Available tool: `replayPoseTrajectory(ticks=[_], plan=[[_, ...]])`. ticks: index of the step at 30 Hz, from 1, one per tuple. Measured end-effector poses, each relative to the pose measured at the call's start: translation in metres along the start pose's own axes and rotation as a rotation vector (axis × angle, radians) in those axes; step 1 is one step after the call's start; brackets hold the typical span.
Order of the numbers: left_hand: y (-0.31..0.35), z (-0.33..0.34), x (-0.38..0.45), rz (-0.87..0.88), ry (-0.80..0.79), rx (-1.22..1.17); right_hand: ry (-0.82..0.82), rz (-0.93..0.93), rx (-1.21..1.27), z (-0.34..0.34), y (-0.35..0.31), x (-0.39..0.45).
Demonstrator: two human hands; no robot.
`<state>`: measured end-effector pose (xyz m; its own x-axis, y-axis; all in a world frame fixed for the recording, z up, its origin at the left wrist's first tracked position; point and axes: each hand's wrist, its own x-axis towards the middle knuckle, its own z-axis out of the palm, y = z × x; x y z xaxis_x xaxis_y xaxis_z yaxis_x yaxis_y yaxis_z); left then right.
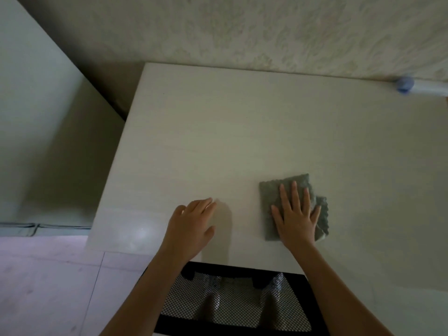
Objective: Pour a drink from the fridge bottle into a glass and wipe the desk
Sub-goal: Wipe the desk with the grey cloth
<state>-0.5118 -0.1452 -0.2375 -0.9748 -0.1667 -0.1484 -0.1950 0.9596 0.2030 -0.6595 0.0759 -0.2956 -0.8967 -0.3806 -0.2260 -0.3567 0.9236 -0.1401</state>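
Observation:
A folded grey cloth [272,190] lies flat on the white desk [206,132], near its front edge. My right hand [294,214] presses down on the cloth with fingers spread, palm flat. My left hand [191,221] rests on the bare desk to the left of the cloth, fingers together and slightly curled, holding nothing. A bottle with a blue cap [412,87] lies on its side at the far right edge of the desk, against the wall. No glass is in view.
A black mesh chair back [232,304] stands right at the desk's front edge between my arms. A textured wall runs behind the desk. A pale cabinet or wall panel [36,117] is on the left, with tiled floor [48,287] below.

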Motion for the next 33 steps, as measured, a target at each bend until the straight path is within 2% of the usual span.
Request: replayPoseTrajectory(ticks=[5, 11, 15, 18, 25, 28, 33], plan=[[-0.020, 0.013, 0.001, -0.079, -0.064, 0.023, 0.008, 0.052, -0.022, 0.012, -0.030, -0.003], [-0.033, 0.018, 0.003, -0.072, -0.086, 0.058, 0.021, -0.112, -0.026, 0.023, -0.090, -0.008], [-0.032, 0.017, 0.002, -0.064, -0.029, 0.033, 0.029, -0.276, -0.020, 0.033, -0.137, -0.016], [-0.033, 0.015, 0.003, -0.090, -0.034, 0.029, 0.033, -0.302, -0.022, 0.039, -0.154, -0.019], [-0.026, 0.008, 0.004, -0.086, -0.149, 0.062, 0.077, -0.280, -0.033, 0.034, -0.114, -0.012], [-0.018, 0.003, 0.009, -0.124, -0.246, 0.116, 0.101, -0.214, -0.050, 0.027, -0.073, -0.007], [-0.001, -0.001, 0.018, -0.177, -0.286, 0.157, 0.103, -0.047, -0.066, 0.007, 0.014, -0.004]])
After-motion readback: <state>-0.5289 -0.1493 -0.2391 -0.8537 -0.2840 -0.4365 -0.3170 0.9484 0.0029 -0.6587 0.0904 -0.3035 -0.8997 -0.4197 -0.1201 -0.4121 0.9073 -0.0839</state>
